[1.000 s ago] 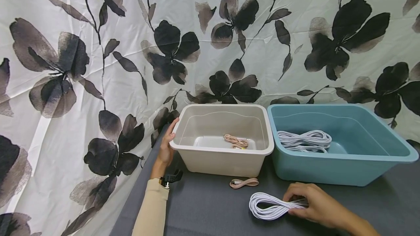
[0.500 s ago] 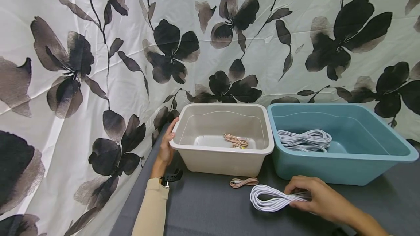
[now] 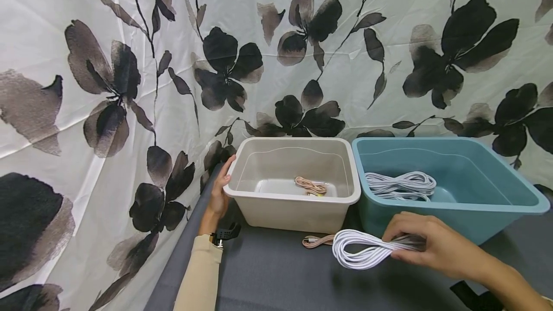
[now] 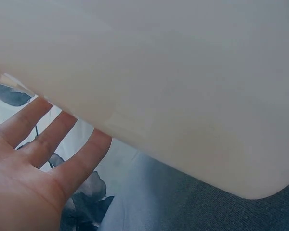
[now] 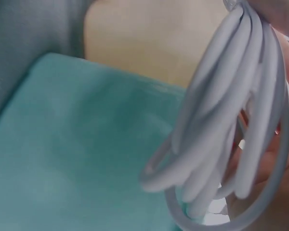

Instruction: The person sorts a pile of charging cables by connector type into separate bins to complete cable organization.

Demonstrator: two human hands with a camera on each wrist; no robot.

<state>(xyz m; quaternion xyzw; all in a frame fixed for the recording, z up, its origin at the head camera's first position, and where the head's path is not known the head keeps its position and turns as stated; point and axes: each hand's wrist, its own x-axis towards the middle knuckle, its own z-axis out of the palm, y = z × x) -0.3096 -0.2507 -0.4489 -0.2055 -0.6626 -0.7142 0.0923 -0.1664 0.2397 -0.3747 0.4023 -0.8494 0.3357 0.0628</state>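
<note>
A coil of white cable (image 3: 356, 252) hangs above the dark cloth, pinched between the thumb and fingers of my right hand (image 3: 440, 244). That hand is just in front of the teal bin (image 3: 376, 217). In the right wrist view, the loops of the white cable (image 5: 221, 110) hide part of the palm. My left hand (image 3: 218, 200) touches the left side of the beige bin (image 3: 294, 214). Its fingers (image 4: 84, 154) look extended against the bin wall in the left wrist view, with the tips hidden behind it. A small peach-coloured cable (image 3: 317, 241) lies on the cloth before the beige bin.
Another peach-coloured cable bundle (image 3: 311, 185) lies inside the beige bin. White cable bundles (image 3: 402, 184) sit at the left of the teal bin. Both bins stand side by side on the grey cloth (image 3: 268, 272). A floral curtain (image 3: 268, 76) hangs behind and at the left.
My right hand has lifted the white cable off the cloth, up and slightly rightward toward the teal bin. The left hand has stayed at the beige bin.
</note>
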